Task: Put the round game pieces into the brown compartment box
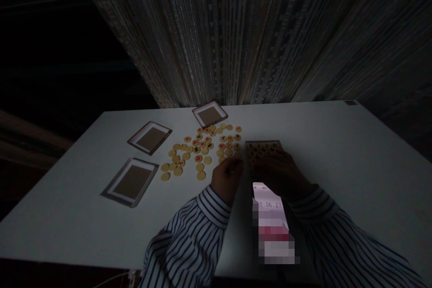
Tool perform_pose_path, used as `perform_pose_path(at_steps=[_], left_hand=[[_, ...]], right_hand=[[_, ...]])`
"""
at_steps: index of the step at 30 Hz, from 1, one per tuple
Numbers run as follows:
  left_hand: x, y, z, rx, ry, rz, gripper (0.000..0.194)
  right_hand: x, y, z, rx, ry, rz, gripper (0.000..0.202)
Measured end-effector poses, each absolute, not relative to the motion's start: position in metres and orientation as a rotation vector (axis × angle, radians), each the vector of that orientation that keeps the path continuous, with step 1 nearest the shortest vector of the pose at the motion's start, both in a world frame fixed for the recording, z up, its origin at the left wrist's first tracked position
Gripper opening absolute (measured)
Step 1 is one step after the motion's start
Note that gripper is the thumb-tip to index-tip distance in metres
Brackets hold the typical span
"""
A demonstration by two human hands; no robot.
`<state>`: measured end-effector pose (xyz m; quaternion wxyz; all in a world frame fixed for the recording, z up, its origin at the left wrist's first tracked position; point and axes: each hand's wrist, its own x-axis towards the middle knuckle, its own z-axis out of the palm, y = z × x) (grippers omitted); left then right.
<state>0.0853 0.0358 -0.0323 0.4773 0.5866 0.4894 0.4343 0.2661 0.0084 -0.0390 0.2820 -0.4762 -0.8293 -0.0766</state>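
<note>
Many round wooden xiangqi pieces [198,159] lie scattered on the white table, some with red or black characters up and others showing plain faces. At the right edge of the scatter, my left hand [227,177] is closed, its fingers curled; what is inside them, if anything, is hidden. A shallow box [247,148] stands to its right, with pieces [266,146] set in rows at its far end. My right hand [285,173] reaches over this box from the right. Its fingers stretch leftward across the pieces, in deep shadow, and cover the near part of the box.
A lit phone [268,202] showing a timer lies just below the box. Three framed flat cards stand about the left side: a near one [130,182], a middle one [150,138] and a far one [209,114]. Behind the white table [337,144] hangs a string curtain [229,31].
</note>
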Motion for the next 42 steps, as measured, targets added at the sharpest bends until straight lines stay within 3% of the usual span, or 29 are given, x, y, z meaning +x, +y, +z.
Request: perform_pose_path(at_steps=[20,42], left_hand=[[0.083,0.036,-0.029,1.629,1.241,1.032,0.012],[0.082,0.035,-0.033,1.710,1.250,1.020,0.010]], right_hand=[[0.269,0.011,-0.027,-1.258,-1.977,-0.496,0.016],[0.268,0.011,-0.030,-1.308,-1.972,-0.455,0.018]])
